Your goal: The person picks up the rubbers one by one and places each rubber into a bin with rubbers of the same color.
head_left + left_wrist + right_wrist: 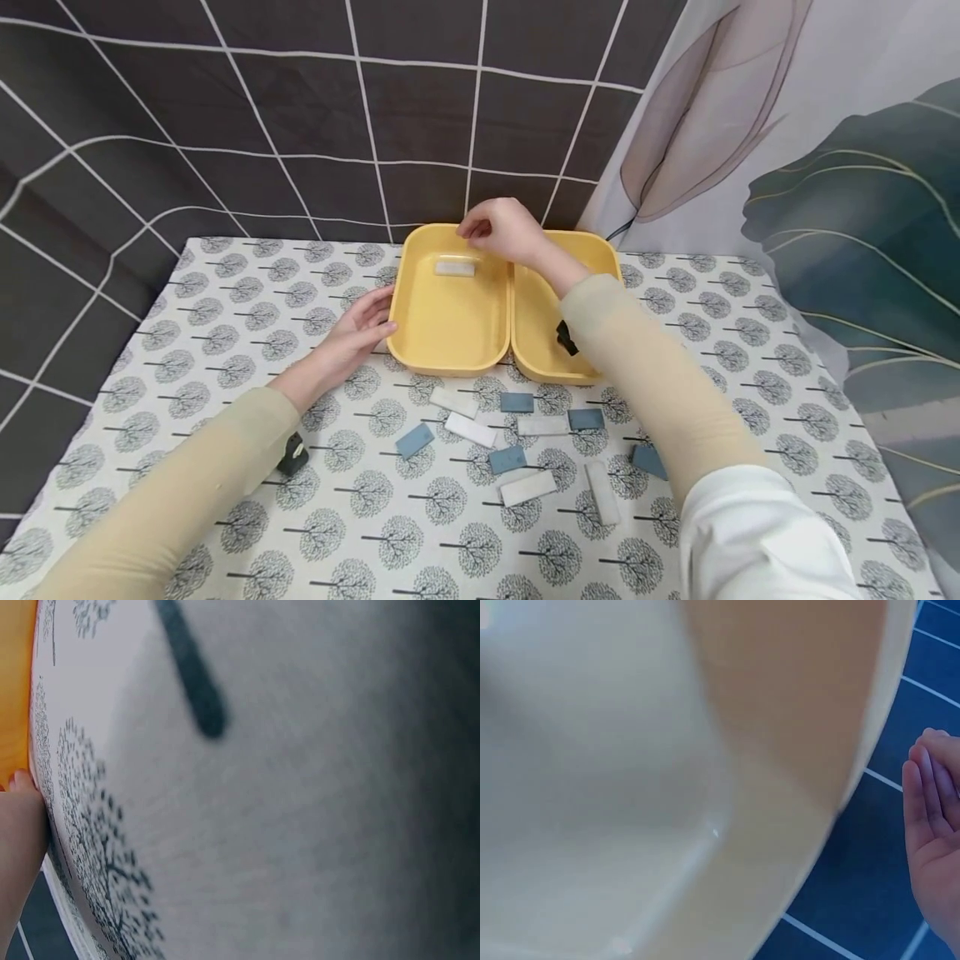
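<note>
A yellow container with two rounded compartments side by side stands at the back of the table. Its left compartment has one white rectangular block lying in it near the far side. My left hand touches the left outer wall with fairly straight fingers, its thumb near the rim. Over the far right part of the left compartment is my right hand, fingers loosely bent and thumb close to the fingertips, with nothing visible in them. The right forearm covers part of the right compartment.
In front of the container lie several loose white blocks and several blue blocks, spread over the tree-print tablecloth. A dark cloth with a white grid hangs behind, and a patterned curtain on the right.
</note>
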The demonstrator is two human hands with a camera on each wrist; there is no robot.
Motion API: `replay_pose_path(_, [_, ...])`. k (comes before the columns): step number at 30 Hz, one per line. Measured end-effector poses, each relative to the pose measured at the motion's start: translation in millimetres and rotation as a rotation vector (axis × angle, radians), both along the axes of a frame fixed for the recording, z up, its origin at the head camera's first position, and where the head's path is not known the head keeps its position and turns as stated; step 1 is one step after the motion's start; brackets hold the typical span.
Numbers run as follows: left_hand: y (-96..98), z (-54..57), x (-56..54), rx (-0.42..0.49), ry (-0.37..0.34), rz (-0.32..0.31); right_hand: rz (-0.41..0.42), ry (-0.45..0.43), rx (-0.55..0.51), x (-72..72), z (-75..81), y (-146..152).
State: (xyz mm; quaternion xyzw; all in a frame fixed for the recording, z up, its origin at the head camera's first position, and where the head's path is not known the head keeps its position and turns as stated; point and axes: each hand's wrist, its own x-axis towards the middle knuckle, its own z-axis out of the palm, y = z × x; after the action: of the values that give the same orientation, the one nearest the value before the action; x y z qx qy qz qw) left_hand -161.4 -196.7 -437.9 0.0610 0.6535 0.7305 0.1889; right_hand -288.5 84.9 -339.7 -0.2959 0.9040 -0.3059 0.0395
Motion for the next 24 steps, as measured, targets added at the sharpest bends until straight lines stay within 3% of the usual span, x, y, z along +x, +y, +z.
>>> replay_pose_path(12, [-3.2, -1.5, -3.4, -0.009, 0.005, 0.004, 0.054, 0.043, -0.015, 33.4, 35.3, 26.5])
replay_pose_path(24, [-1.2, -2.4, -4.7, 0.005, 0.007, 0.012, 0.132, 0.055, -0.025, 80.0, 40.4, 65.6])
